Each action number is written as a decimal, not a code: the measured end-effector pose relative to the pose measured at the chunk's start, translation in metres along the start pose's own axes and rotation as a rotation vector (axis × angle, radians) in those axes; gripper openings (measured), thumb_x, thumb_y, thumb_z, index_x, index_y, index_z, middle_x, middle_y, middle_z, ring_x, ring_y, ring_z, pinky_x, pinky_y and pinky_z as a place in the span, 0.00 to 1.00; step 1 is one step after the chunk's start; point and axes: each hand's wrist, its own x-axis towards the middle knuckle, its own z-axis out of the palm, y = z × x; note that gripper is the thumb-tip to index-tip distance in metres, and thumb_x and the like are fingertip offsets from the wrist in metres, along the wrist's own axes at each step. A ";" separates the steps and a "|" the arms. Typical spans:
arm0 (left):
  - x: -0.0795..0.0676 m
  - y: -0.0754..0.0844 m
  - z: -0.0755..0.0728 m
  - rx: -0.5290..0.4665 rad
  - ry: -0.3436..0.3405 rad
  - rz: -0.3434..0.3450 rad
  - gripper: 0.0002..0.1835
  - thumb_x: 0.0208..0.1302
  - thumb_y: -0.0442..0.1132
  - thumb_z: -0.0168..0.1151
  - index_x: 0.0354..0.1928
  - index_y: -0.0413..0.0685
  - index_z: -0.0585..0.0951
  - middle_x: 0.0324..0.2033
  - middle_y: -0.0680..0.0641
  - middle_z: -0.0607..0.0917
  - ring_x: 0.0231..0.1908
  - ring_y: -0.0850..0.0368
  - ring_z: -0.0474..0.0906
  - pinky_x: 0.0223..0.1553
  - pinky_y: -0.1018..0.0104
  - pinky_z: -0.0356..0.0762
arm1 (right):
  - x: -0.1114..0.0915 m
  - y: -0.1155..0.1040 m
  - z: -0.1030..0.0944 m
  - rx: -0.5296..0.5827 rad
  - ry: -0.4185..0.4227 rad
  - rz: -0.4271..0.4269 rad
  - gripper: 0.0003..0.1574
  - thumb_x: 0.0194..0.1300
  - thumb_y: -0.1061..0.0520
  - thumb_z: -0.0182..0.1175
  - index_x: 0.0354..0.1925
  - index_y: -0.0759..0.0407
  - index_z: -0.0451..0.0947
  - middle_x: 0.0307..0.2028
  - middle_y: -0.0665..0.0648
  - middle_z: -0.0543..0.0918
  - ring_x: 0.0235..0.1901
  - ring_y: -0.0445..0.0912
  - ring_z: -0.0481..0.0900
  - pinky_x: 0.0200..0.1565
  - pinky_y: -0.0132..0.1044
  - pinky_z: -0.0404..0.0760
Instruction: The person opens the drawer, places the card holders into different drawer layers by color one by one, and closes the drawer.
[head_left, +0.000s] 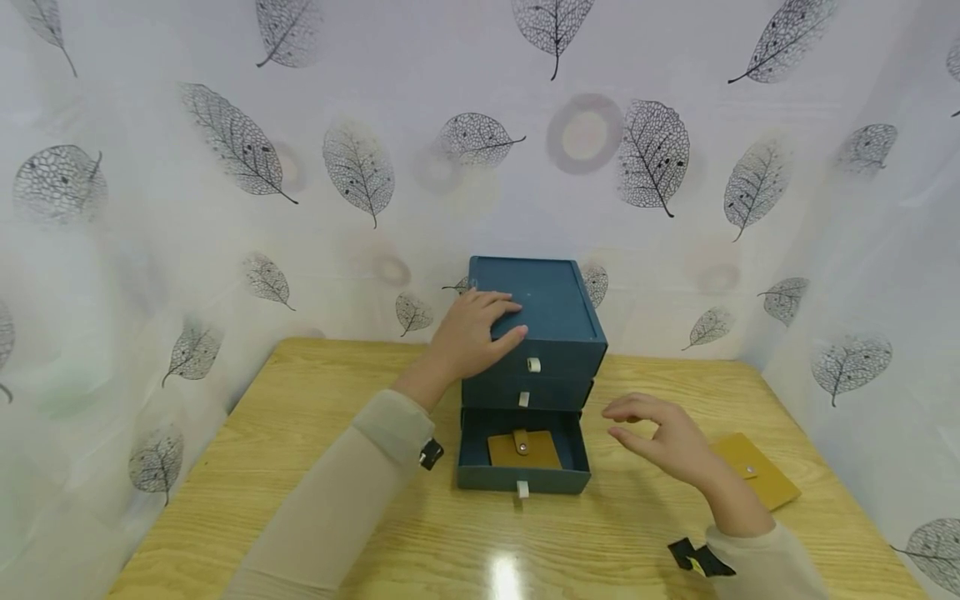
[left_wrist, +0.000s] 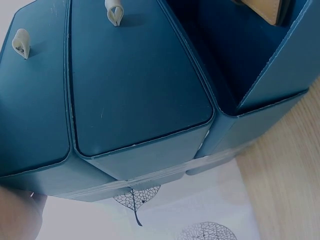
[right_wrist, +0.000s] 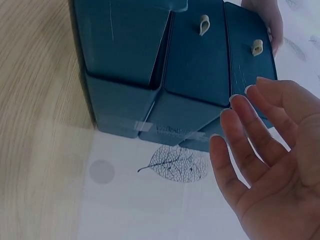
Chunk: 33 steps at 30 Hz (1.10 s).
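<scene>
A dark blue three-drawer box [head_left: 555, 292] stands on the table. Its bottom drawer [head_left: 487, 479] is pulled out, and a mustard-yellow snap wallet [head_left: 542, 454] lies inside. The two upper drawers are closed, each with a small white loop tab. My left hand [head_left: 471, 333] rests on the top left of the box, fingers extended; only a bit of it shows in the left wrist view. To the right of the box, my right hand [head_left: 663, 437] hovers with loosely bent fingers and nothing in it. The right wrist view shows its bare palm [right_wrist: 280, 200].
Another mustard-yellow item with a snap [head_left: 757, 475] lies on the wooden table [head_left: 360, 533] at the right, partly behind my right wrist. A white curtain [head_left: 480, 67] printed with leaves hangs behind and at both sides. Black straps dangle by both cuffs.
</scene>
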 end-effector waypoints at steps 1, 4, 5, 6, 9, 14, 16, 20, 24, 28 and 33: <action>0.000 0.000 0.000 -0.002 0.001 0.000 0.27 0.74 0.59 0.51 0.68 0.55 0.76 0.69 0.48 0.72 0.71 0.50 0.62 0.77 0.54 0.43 | -0.002 0.001 -0.002 -0.004 0.006 0.001 0.19 0.61 0.66 0.69 0.47 0.47 0.86 0.47 0.50 0.86 0.45 0.42 0.82 0.44 0.39 0.85; 0.000 0.000 0.000 -0.003 0.002 0.001 0.27 0.74 0.59 0.51 0.67 0.55 0.76 0.69 0.48 0.72 0.71 0.50 0.62 0.77 0.54 0.43 | -0.007 0.003 -0.006 -0.015 0.023 0.008 0.20 0.59 0.67 0.70 0.47 0.48 0.86 0.47 0.50 0.86 0.45 0.41 0.82 0.43 0.37 0.85; 0.000 0.000 0.000 -0.003 0.002 0.001 0.27 0.74 0.59 0.51 0.68 0.55 0.76 0.69 0.48 0.72 0.71 0.50 0.62 0.77 0.54 0.43 | -0.008 0.003 -0.008 -0.019 0.028 0.012 0.20 0.59 0.67 0.70 0.47 0.49 0.86 0.47 0.50 0.86 0.45 0.41 0.82 0.43 0.37 0.85; 0.000 0.000 0.000 -0.002 0.001 0.001 0.27 0.74 0.59 0.51 0.68 0.55 0.76 0.69 0.48 0.72 0.71 0.50 0.62 0.77 0.54 0.43 | -0.009 0.003 -0.009 -0.020 0.029 0.019 0.20 0.59 0.67 0.71 0.47 0.49 0.86 0.47 0.50 0.86 0.45 0.41 0.82 0.44 0.36 0.85; 0.001 0.000 0.001 0.001 0.001 0.001 0.27 0.74 0.59 0.51 0.68 0.55 0.76 0.69 0.48 0.72 0.71 0.50 0.62 0.77 0.54 0.43 | -0.013 0.004 -0.013 -0.030 0.035 0.034 0.20 0.58 0.67 0.71 0.47 0.50 0.86 0.47 0.51 0.86 0.45 0.41 0.82 0.44 0.34 0.84; 0.000 -0.001 0.001 0.009 0.000 -0.003 0.28 0.74 0.59 0.51 0.68 0.55 0.76 0.69 0.49 0.72 0.71 0.50 0.62 0.77 0.54 0.44 | -0.020 0.007 -0.020 -0.055 0.041 0.062 0.20 0.59 0.67 0.71 0.48 0.51 0.86 0.47 0.52 0.86 0.44 0.40 0.82 0.43 0.32 0.83; 0.000 -0.001 0.000 0.010 -0.001 -0.005 0.27 0.74 0.59 0.51 0.68 0.55 0.76 0.69 0.49 0.72 0.71 0.50 0.62 0.77 0.54 0.43 | -0.023 0.007 -0.024 -0.061 0.039 0.076 0.19 0.60 0.67 0.70 0.48 0.51 0.86 0.47 0.52 0.85 0.44 0.39 0.82 0.43 0.33 0.84; 0.000 0.001 -0.001 0.006 -0.003 -0.004 0.27 0.74 0.59 0.51 0.68 0.55 0.76 0.69 0.48 0.72 0.71 0.50 0.62 0.77 0.54 0.43 | -0.031 0.011 -0.031 -0.084 0.016 0.140 0.16 0.63 0.64 0.68 0.49 0.51 0.85 0.48 0.51 0.85 0.44 0.37 0.81 0.44 0.33 0.84; 0.000 0.002 0.000 0.005 -0.004 -0.001 0.28 0.74 0.59 0.51 0.68 0.54 0.76 0.69 0.48 0.72 0.71 0.49 0.62 0.77 0.54 0.43 | -0.041 0.015 -0.039 -0.116 -0.006 0.215 0.15 0.65 0.59 0.68 0.50 0.50 0.85 0.48 0.51 0.85 0.44 0.37 0.81 0.43 0.33 0.83; 0.001 0.001 0.000 0.010 -0.002 -0.001 0.28 0.74 0.59 0.50 0.68 0.55 0.76 0.69 0.48 0.72 0.71 0.50 0.62 0.77 0.54 0.43 | -0.050 0.018 -0.047 -0.143 -0.019 0.240 0.16 0.65 0.58 0.68 0.51 0.50 0.84 0.49 0.52 0.85 0.43 0.38 0.81 0.42 0.35 0.84; 0.000 0.001 0.000 0.002 0.003 -0.002 0.28 0.74 0.59 0.51 0.68 0.54 0.76 0.69 0.48 0.72 0.71 0.49 0.62 0.77 0.54 0.44 | -0.057 0.025 -0.057 -0.153 -0.037 0.236 0.17 0.63 0.60 0.69 0.52 0.53 0.84 0.49 0.55 0.85 0.43 0.35 0.80 0.43 0.35 0.84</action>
